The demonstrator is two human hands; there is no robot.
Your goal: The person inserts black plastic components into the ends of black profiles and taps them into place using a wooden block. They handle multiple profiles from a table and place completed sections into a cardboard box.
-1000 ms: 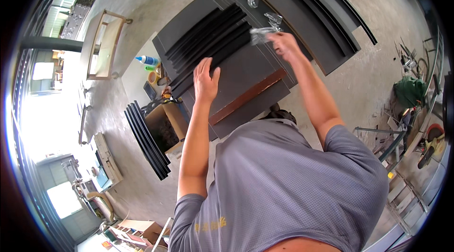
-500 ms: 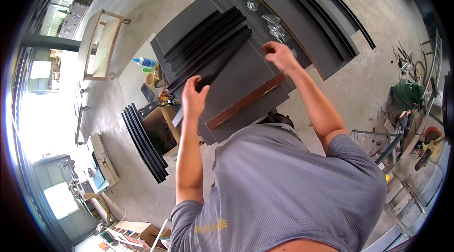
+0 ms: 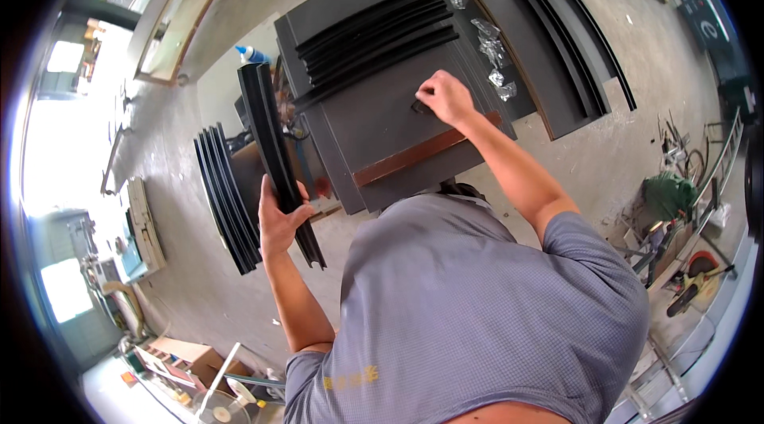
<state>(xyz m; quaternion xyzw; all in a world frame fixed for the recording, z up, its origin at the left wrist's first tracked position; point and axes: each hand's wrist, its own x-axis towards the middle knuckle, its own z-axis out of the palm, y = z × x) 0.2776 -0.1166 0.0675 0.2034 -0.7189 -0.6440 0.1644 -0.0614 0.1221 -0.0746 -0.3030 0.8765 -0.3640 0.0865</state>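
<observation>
My left hand (image 3: 282, 217) is wrapped around a long black grooved strip (image 3: 269, 126), which it holds up to the left of the panel stack. Over the stack, my right hand (image 3: 447, 98) has its fingers pinched together. A small dark piece (image 3: 420, 106) shows at its fingertips; its kind is too small to make out. Beneath lies a stack of dark grey panels (image 3: 374, 126) with several black strips (image 3: 374, 26) across its far part. A reddish-brown strip (image 3: 422, 152) lies along the near part, close to my body.
Clear plastic bags (image 3: 491, 46) lie on a dark board to the right, beside more long panels (image 3: 541, 50). Several black strips (image 3: 223, 193) lean by a box at the left. A blue-and-white bottle (image 3: 252, 55) stands beyond, near a wooden-framed cart (image 3: 177, 26).
My left hand has moved left off the panel stack, lifting a black strip with it. My right hand has shifted left and lower over the panels, its fingers now pinched.
</observation>
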